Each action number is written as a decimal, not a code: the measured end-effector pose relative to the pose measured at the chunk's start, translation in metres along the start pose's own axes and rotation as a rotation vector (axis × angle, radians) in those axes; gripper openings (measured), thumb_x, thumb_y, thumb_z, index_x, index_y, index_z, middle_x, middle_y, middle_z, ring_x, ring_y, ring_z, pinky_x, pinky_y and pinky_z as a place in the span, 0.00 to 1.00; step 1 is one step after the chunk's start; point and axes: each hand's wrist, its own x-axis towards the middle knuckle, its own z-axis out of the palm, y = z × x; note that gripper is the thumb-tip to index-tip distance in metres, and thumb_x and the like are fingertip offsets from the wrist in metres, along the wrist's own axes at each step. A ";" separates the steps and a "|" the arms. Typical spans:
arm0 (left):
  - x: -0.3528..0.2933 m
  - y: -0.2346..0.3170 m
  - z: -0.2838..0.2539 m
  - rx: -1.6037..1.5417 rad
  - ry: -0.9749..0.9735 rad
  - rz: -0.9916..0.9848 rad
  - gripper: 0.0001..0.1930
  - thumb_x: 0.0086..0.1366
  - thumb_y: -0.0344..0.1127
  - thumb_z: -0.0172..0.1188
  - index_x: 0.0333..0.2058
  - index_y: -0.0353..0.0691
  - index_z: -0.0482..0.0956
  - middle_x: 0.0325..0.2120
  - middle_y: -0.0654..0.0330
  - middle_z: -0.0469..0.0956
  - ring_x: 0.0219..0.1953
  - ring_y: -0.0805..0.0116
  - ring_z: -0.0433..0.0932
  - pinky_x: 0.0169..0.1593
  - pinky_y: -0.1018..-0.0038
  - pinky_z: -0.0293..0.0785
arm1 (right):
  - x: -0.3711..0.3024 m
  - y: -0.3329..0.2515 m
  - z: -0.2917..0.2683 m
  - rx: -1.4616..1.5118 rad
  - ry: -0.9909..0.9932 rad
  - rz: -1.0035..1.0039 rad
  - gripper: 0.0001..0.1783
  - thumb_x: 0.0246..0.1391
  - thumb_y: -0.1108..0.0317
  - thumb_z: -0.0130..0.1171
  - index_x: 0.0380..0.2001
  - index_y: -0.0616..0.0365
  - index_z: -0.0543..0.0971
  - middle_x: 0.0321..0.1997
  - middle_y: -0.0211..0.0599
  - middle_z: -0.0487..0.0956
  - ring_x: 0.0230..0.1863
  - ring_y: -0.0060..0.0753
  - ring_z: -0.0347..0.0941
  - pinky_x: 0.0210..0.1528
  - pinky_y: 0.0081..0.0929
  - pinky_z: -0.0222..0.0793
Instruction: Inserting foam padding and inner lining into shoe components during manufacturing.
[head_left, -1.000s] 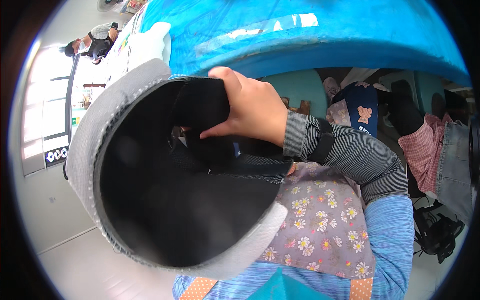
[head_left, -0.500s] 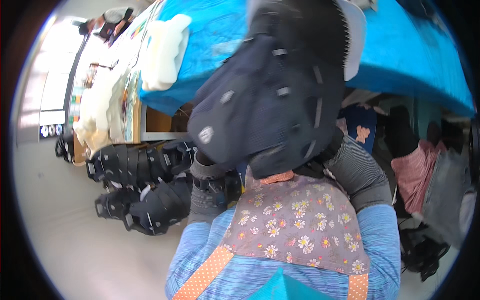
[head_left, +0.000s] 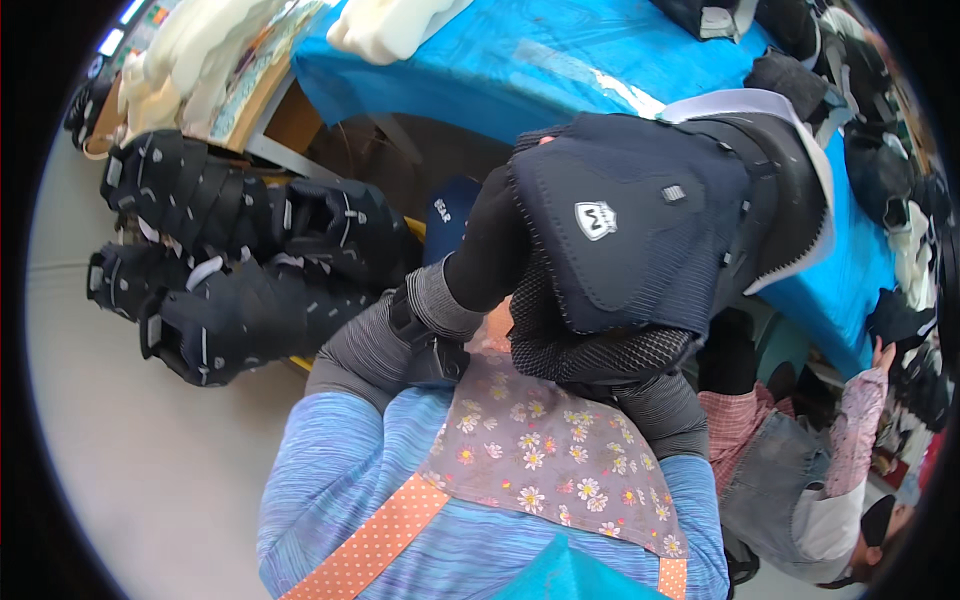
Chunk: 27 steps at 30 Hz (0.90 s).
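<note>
A dark navy padded bag body with a white badge, mesh edges and a stiff pale rim at one end is raised over my lap. My left hand is closed on its upper left edge. Only a fingertip shows there; the rest of the hand is behind the piece, below a black cuff. Beneath the bag body my right forearm, in a grey striped sleeve, runs up and disappears. My right hand is hidden under it, so its fingers cannot be seen. The rimmed end lies against the blue-covered table.
Several similar black bag bodies are piled at my left. White foam-like moulded pieces lie at the table's far left. More dark pieces hang or lie along the right. A co-worker's hand and pink sleeve are at the right.
The bag body has swung from upright to the right, and its badge face now shows. My view has turned rightward; the co-worker at the right has come into fuller sight.
</note>
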 end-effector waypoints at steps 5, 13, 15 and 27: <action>0.000 0.004 0.013 0.965 -0.026 0.173 0.13 0.62 0.33 0.59 0.43 0.34 0.78 0.38 0.50 0.80 0.42 0.62 0.80 0.44 0.70 0.75 | 0.002 0.005 -0.007 0.051 -0.047 0.016 0.19 0.51 0.55 0.68 0.34 0.62 0.78 0.33 0.44 0.79 0.31 0.33 0.77 0.33 0.29 0.70; -0.016 0.004 0.020 1.161 -0.233 -0.121 0.17 0.61 0.45 0.61 0.35 0.33 0.80 0.25 0.47 0.78 0.26 0.50 0.78 0.31 0.62 0.74 | 0.003 0.008 -0.012 0.107 -0.082 0.042 0.19 0.51 0.56 0.68 0.36 0.61 0.78 0.35 0.43 0.79 0.33 0.33 0.76 0.34 0.29 0.70; -0.018 0.009 0.024 1.164 -0.337 -0.155 0.21 0.62 0.49 0.61 0.36 0.30 0.78 0.24 0.44 0.77 0.24 0.49 0.77 0.31 0.62 0.72 | 0.007 0.012 -0.009 0.126 -0.078 0.061 0.19 0.51 0.57 0.68 0.36 0.61 0.78 0.35 0.43 0.79 0.33 0.33 0.76 0.35 0.29 0.70; -0.037 0.024 -0.002 0.989 -0.380 -0.398 0.16 0.62 0.42 0.63 0.40 0.35 0.77 0.23 0.47 0.76 0.26 0.56 0.77 0.33 0.68 0.71 | -0.003 0.008 -0.001 0.078 -0.080 0.043 0.18 0.51 0.58 0.68 0.37 0.61 0.78 0.37 0.41 0.78 0.35 0.32 0.76 0.36 0.28 0.70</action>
